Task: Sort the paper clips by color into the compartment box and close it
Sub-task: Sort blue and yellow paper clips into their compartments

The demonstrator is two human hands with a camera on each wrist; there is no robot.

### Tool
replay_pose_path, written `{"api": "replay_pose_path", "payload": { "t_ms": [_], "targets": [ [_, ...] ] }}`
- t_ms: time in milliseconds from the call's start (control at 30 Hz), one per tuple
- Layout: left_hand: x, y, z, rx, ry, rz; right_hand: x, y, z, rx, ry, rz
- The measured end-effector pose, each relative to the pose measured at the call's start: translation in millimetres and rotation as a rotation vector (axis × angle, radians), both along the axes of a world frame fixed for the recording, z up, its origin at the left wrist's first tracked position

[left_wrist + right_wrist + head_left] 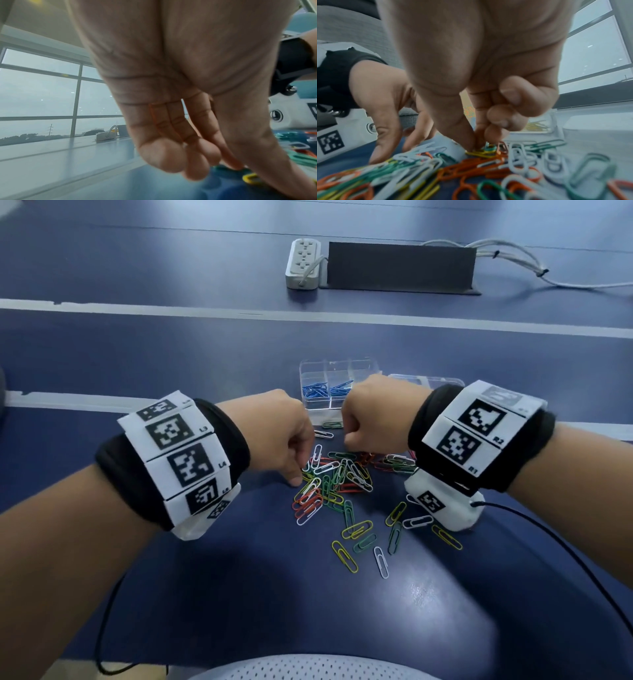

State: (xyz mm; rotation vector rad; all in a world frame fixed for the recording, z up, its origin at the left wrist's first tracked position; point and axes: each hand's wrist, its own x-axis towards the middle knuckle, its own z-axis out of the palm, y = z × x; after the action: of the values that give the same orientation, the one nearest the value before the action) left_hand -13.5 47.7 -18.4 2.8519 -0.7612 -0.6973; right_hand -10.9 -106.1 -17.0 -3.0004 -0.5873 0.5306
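Yellow clip is pinched by right hand at centre of pile, mid-frame. Left hand fingertips curled onto clips; hold can't be told. Box just above. Clips: light, stiff, slippery, tangle-prone; best taken at one end.

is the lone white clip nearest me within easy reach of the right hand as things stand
Probably yes. The white clip lies alone on bare table, nothing on or against it, nearer than the pile. The right hand is busy pinching a yellow clip at the pile's far side, so it would have to draw back first.
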Motion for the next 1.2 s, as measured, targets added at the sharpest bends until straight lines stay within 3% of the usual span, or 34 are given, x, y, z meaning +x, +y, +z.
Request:
{"api": "replay_pose_path", "payload": {
  "t_ms": [367,633,967,1200],
  "targets": [
    [-5,6,-2,-0.003,-0.02,-0.044,-6,-18,1,0.032,0.012,0.002],
    [-10,5,0,-0.102,-0.03,0.04,-11,-21,2,0.026,0.02,0.026],
    [-8,8,-2,-0.232,0.097,0.049,-19,-28,7,0.239,0.017,-0.062],
    [-9,4,-4,-0.191,-0.017,-0.007,-29,-24,3,0.2,-0.001,-0.038]
  ]
}}
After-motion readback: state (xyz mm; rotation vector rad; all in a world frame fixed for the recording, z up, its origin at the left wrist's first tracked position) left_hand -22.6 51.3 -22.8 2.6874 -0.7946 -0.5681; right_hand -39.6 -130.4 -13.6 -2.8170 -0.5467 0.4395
